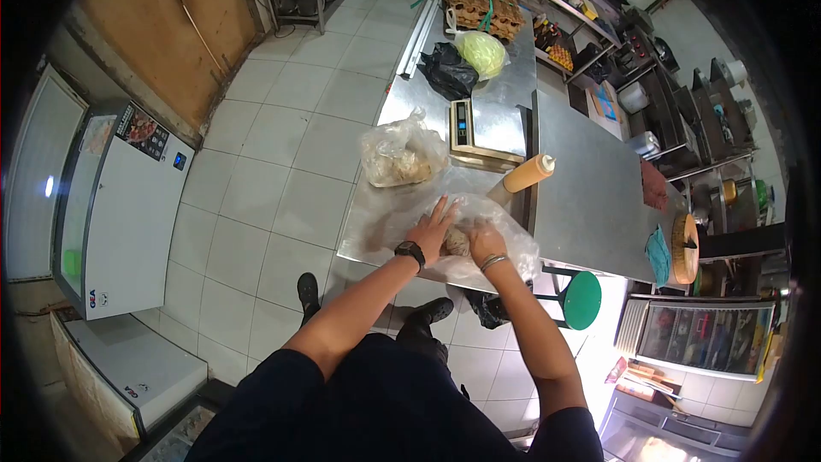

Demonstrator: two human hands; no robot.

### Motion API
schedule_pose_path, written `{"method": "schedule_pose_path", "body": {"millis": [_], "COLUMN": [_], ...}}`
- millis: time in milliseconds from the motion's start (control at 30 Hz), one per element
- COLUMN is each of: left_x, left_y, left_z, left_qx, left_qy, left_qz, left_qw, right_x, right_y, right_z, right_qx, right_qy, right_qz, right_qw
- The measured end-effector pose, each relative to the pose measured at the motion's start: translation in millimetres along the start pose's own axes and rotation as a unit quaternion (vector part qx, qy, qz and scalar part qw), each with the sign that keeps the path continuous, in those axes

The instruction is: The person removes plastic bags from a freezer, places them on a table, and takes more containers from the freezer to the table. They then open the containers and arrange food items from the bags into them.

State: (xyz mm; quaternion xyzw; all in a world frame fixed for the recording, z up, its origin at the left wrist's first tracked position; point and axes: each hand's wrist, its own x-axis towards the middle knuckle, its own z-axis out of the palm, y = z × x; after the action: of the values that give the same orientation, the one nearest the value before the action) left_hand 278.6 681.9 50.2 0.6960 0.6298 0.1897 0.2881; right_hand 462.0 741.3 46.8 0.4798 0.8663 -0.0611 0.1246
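A large clear plastic bag (515, 237) lies spread at the near end of the steel table, with a round pale-brown lump (457, 242) in it. My left hand (430, 231) rests on the bag at the lump's left side, fingers stretched out and apart. On the lump's right, my right hand (487, 242) has its fingers curled in on the bag's plastic. Beyond my left hand sits another clear plastic bag (404, 154) with pale contents. A squeeze bottle (530, 173) of orange sauce stands past the right hand.
Farther up the table (389, 221) are a digital scale (487, 133), a black bag (448, 71), a wrapped green cabbage (483, 55) and tied egg trays (483, 7). A second steel counter (590, 188) adjoins at right, above a green stool (582, 300). White freezers (128, 214) stand left.
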Motion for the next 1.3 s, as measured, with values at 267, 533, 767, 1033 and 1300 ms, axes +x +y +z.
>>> {"method": "schedule_pose_path", "body": {"millis": [267, 533, 767, 1033, 1300], "left_x": [25.3, 3.1, 5.2, 30.3, 25.3], "left_y": [-25.6, -7.1, -8.6, 3.4, 7.1], "left_z": [4.5, -48.8, -23.1, -8.6, -7.1], "left_qx": [0.068, 0.065, 0.122, 0.134, 0.133], "left_qy": [0.035, -0.008, 0.02, -0.01, 0.01], "left_qz": [-0.071, -0.119, 0.1, 0.041, 0.06], "left_qw": [0.995, 0.991, 0.987, 0.99, 0.989], "right_x": [-34.7, -41.8, -30.6, -37.5, -40.4], "right_y": [41.0, 31.5, 16.8, 6.1, -5.2], "right_z": [-47.7, -52.8, -68.3, -71.2, 24.8], "right_qx": [-0.078, 0.075, 0.215, -0.102, 0.016], "right_qy": [-0.053, -0.003, 0.003, -0.162, -0.091], "right_qz": [-0.098, -0.065, -0.07, -0.094, -0.019], "right_qw": [0.991, 0.995, 0.974, 0.977, 0.996]}}
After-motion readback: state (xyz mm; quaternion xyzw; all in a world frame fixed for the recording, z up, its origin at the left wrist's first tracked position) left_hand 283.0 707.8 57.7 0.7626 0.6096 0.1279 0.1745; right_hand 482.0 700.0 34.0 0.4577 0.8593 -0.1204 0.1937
